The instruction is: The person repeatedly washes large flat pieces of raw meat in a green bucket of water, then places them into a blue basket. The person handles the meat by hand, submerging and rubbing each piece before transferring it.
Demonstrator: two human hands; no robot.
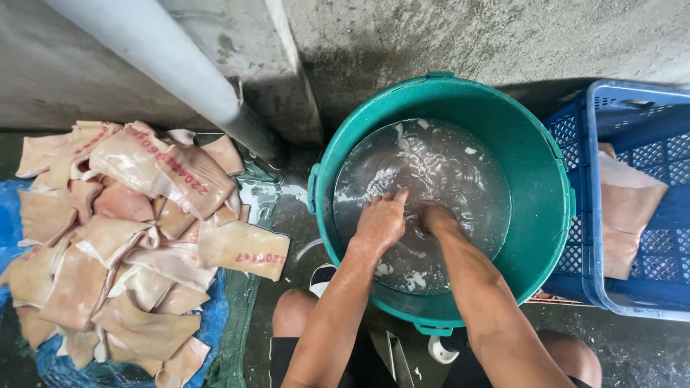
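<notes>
A green plastic bucket (532,165) stands on the floor in front of me, partly filled with cloudy water (445,172). Both my hands are down in it. My left hand (381,219) is half under the surface, fingers bent over a pale shape in the water. My right hand (433,215) is sunk to the wrist, so its fingers are hidden. A pale piece of pork skin seems to lie under the water between the hands, blurred by ripples.
A pile of several pinkish pork skin pieces (122,237) with red stamps lies on blue plastic sheeting (212,316) at the left. A blue plastic crate (647,136) at the right holds more skin (625,208). A grey pipe (180,65) slants along the concrete wall.
</notes>
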